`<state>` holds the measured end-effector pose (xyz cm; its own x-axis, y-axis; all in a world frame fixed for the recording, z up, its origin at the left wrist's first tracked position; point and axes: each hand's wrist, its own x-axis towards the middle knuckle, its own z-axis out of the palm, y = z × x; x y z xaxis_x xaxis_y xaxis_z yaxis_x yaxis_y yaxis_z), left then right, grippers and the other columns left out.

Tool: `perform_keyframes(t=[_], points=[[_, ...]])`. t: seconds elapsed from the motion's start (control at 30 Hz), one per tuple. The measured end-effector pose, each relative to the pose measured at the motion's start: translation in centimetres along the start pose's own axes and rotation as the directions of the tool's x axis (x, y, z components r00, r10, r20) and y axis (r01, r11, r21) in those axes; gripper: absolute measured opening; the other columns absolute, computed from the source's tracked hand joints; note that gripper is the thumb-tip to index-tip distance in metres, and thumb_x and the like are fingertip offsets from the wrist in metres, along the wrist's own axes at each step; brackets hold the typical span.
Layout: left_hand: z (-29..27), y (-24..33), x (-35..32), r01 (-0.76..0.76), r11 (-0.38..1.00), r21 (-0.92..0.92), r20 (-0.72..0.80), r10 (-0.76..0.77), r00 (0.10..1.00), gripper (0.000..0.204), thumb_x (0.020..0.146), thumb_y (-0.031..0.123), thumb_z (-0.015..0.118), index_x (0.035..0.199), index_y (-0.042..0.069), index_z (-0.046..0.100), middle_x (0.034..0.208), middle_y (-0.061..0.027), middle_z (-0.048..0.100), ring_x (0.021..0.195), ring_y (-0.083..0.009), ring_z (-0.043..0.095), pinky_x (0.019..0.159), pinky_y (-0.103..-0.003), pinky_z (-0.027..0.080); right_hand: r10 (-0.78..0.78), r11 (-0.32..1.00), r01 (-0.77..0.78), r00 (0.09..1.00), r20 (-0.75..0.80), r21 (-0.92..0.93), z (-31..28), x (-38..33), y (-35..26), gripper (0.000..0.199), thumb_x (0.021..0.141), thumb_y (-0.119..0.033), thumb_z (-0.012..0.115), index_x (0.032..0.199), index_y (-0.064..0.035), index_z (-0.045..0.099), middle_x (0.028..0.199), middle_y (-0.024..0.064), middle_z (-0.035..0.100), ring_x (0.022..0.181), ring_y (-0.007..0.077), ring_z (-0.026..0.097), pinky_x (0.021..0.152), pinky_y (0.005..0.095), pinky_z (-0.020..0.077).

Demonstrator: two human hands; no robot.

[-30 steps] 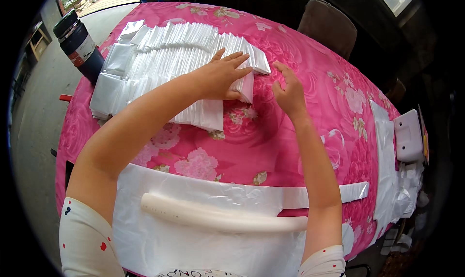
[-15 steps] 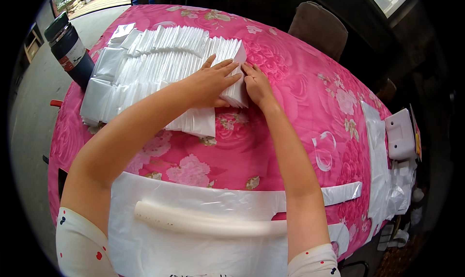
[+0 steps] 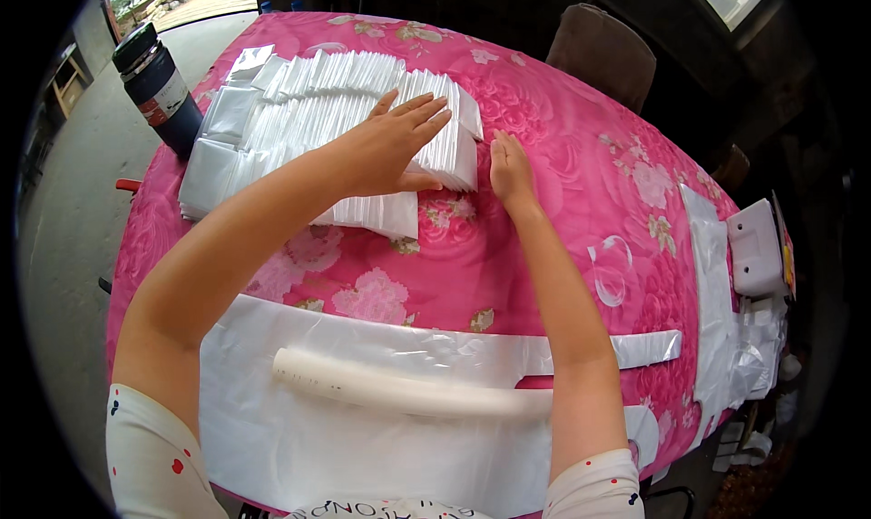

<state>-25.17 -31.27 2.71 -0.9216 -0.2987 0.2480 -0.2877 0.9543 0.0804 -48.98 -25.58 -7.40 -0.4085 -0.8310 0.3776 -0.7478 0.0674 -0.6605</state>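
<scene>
- the left hand [image 3: 399, 147] lies palm down over the right part of the rows of folded plastic packets [image 3: 318, 115], fingers spread and thumb held away; it covers much the same part of them as half a second ago. how firmly it touches cannot be told.
- the right hand [image 3: 513, 170] has drawn back from the right end of the rows: half a second ago its fingertips met that end, and now a strip of the tabletop [image 3: 508, 292] shows between.
- its fingers are straight and side by side, palm turned toward the packets, less bent than one second ago; it grips nothing, and the two hands are apart from each other.
- the end packet [image 3: 469, 112] now leans outward at the right of the rows, much as it did one second ago; in between, it stood pressed closer to the others.
- the packets remain on edge in rows at the far left of the tabletop, just beside the dark bottle [image 3: 163, 97].
- the pale tube [image 3: 408, 394] rests, as before, on the translucent plastic sheet [image 3: 281, 465] at the near edge.
- the thin clear loop [image 3: 610, 279] stays to the right of the right forearm, with the pale plastic box [image 3: 756, 247] farther right.
</scene>
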Motion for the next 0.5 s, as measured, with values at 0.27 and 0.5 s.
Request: perform_keyframes(t=[0.27, 0.5], points=[[-4.1, 7.0, -11.0, -0.039, 0.985, -0.171, 0.018, 0.043, 0.999, 0.08, 0.075, 0.032, 0.069, 0.138, 0.003, 0.028, 0.145, -0.0151, 0.025, 0.136, -0.0283, 0.019, 0.11, -0.048, 0.011, -0.091, 0.995, 0.072, 0.945, 0.313, 0.071, -8.3, -11.2, -5.2, 0.038, 0.089, -0.027, 0.051, 0.116, -0.0008, 0.055, 0.125, 0.0187, 0.051, 0.124, 0.0327, 0.039, 0.104, 0.0391, 0.0279], [-3.5, 17.7, -21.4, -0.075, 0.89, -0.45, 0.033, 0.1, 0.994, 0.072, 0.082, 0.033, 0.062, 0.137, 0.002, 0.027, 0.144, -0.0158, 0.027, 0.134, -0.0306, 0.024, 0.106, -0.053, 0.015, -0.207, 0.951, 0.29, 0.849, 0.486, -0.102, -17.4, -26.7, -10.7, 0.046, 0.077, -0.021, 0.066, 0.118, -0.0032, 0.054, 0.116, 0.0139, 0.055, 0.112, 0.0332, 0.047, 0.096, 0.0394, 0.0374]])
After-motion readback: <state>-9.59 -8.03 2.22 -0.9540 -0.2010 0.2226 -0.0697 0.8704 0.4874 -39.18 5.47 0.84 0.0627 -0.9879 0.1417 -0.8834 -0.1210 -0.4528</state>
